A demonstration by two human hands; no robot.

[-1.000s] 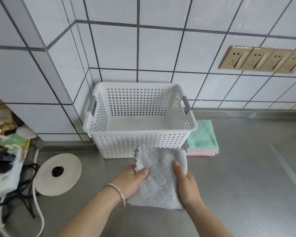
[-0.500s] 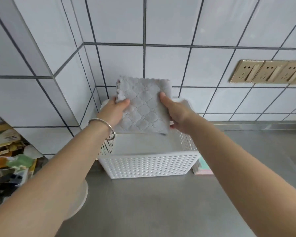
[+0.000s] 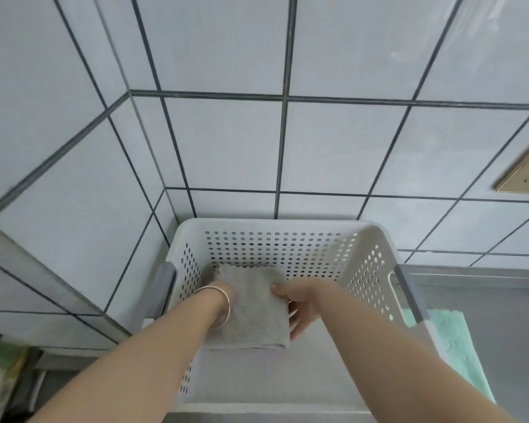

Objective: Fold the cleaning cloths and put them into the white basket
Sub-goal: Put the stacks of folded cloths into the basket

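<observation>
We reached both arms into the white basket (image 3: pixel 287 227), left hand (image 3: pixel 223 296) and right hand (image 3: pixel 300 303) grasping one folded grey cloth (image 3: pixel 254 312), one green cloth (image 3: pixel 452 346) on the worktop (image 3: pixel 501 331) beside the basket.

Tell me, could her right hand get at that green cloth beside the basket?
Probably yes, once it lets go: the right hand holds the grey cloth inside the white basket, whose wall stands between it and the green cloth.

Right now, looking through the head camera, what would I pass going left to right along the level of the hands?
Grey basket handle → left hand → grey cloth → right hand → basket's right wall → green cloth.
</observation>
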